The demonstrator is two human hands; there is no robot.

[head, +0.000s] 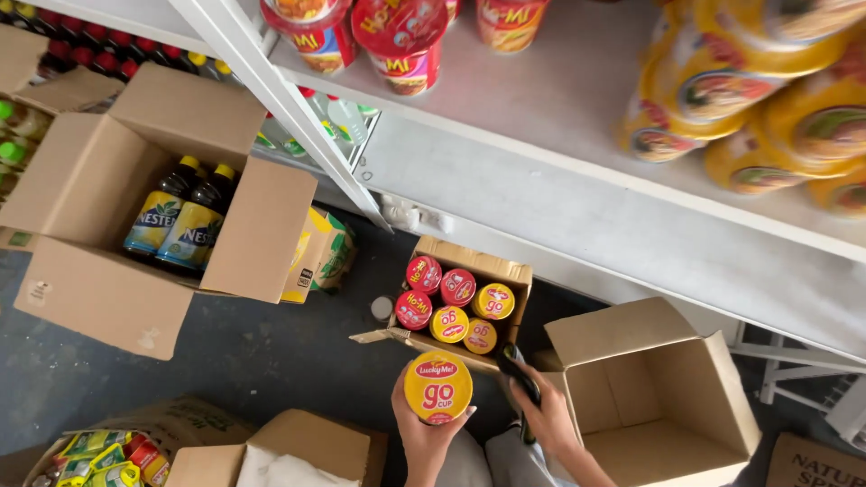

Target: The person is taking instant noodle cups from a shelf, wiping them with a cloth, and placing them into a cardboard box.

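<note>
Fingers [410,424] round yellow cup [437,388] (carton [469,263] beyond)

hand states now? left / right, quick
Left hand: closed around a yellow-lidded noodle cup.
Right hand: closed on a dark object; what it is cannot be told.

Round yellow noodle cup with red-and-yellow foil lid [437,387], lid facing up, held upright in left hand [424,428] just below small open cardboard box of cups [487,268].
</note>
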